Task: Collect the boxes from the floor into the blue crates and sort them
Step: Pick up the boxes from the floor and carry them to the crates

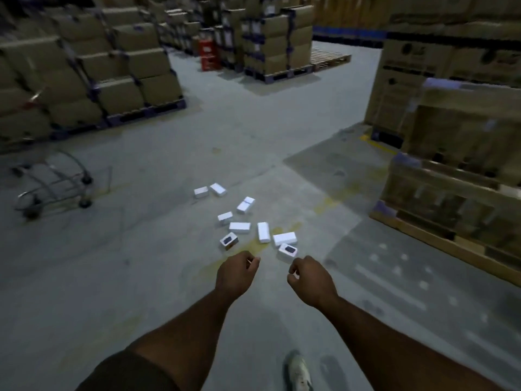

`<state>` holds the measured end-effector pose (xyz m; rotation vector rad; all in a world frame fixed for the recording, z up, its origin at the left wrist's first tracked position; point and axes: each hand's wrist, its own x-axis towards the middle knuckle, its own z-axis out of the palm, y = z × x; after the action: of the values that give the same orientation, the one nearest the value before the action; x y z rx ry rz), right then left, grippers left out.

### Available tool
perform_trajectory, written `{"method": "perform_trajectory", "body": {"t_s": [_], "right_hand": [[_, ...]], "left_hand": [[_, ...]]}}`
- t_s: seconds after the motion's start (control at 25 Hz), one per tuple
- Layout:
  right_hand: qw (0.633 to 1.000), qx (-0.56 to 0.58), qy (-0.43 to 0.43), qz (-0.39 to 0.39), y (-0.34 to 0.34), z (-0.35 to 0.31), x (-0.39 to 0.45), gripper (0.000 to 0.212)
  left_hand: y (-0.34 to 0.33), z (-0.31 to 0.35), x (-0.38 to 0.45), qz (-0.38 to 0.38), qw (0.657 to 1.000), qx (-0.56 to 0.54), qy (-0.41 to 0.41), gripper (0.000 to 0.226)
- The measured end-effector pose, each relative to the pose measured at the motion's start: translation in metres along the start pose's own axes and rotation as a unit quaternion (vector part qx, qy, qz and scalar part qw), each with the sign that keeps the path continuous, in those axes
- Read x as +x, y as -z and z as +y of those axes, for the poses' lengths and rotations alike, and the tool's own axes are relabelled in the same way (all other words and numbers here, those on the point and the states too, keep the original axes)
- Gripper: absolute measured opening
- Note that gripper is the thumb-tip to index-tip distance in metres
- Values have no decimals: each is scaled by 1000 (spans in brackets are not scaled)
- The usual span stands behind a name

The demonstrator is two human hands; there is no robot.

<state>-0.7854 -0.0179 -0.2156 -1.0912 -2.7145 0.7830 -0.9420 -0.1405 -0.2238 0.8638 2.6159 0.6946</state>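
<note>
On floor (158, 142), scattered white boxes (263, 232)

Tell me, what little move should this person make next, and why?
Probably step closer and bend down to the nearest white box. Both hands, left and right, hang loosely curled above the floor and hold nothing, while all the small white boxes lie scattered ahead. No blue crate shows in this view.

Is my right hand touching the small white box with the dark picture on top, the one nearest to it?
Apart. In the head view, the right hand hangs with fingers loosely curled, and grey floor shows between it and that white box.
</note>
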Motion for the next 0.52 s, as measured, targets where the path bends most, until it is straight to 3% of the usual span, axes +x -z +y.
{"method": "perform_trajectory", "body": {"t_s": [0.32,0.52], "right_hand": [[994,8,96,-58,-19,-52,169,21],[989,7,107,-105,-41,-73,238,20]], "left_hand": [[50,-22,116,75,994,34,78,22],[65,-53,173,76,989,6,131,22]]}}
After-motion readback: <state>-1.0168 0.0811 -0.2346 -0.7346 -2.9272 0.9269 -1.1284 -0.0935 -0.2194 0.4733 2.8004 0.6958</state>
